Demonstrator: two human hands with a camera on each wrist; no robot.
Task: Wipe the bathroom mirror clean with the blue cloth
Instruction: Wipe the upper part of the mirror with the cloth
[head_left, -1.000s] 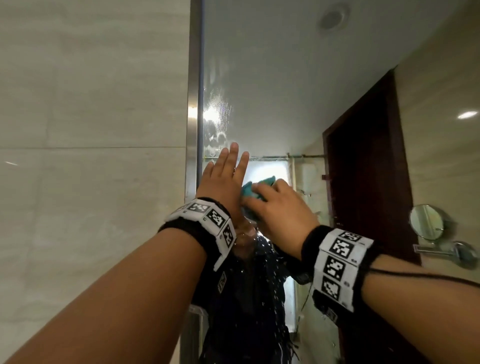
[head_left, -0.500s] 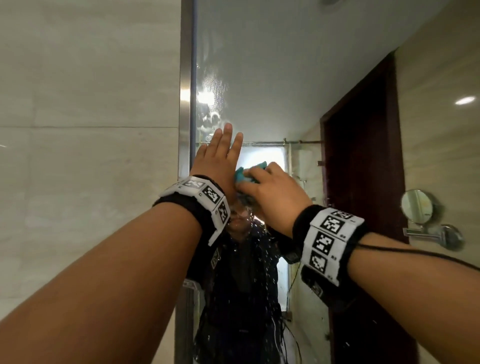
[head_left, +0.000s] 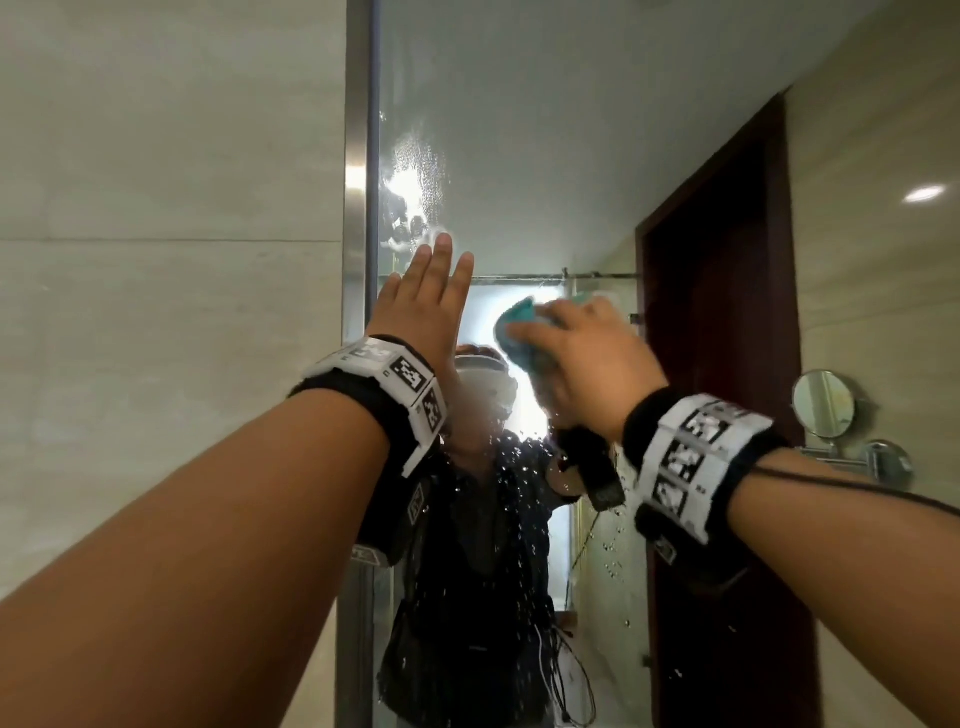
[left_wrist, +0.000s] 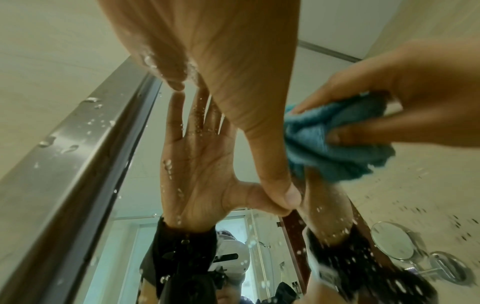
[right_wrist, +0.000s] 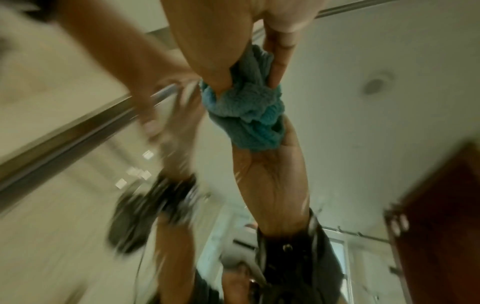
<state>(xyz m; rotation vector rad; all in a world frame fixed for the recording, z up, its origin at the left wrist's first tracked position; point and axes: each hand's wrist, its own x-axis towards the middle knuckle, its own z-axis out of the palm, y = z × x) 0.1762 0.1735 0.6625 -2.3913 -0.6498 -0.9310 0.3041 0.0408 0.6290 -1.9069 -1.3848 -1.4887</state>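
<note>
Fingers straight, our left hand (head_left: 415, 306) presses flat on the mirror (head_left: 519, 156); just beside it our right hand (head_left: 582, 364) grips the bunched cloth (left_wrist: 335, 144) against the glass.

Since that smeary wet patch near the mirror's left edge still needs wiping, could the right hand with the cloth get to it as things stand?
Probably yes, with a detour. The wet patch sits just above the left hand, which lies flat on the mirror between it and the right hand gripping the blue cloth. The glass above looks free.
</note>
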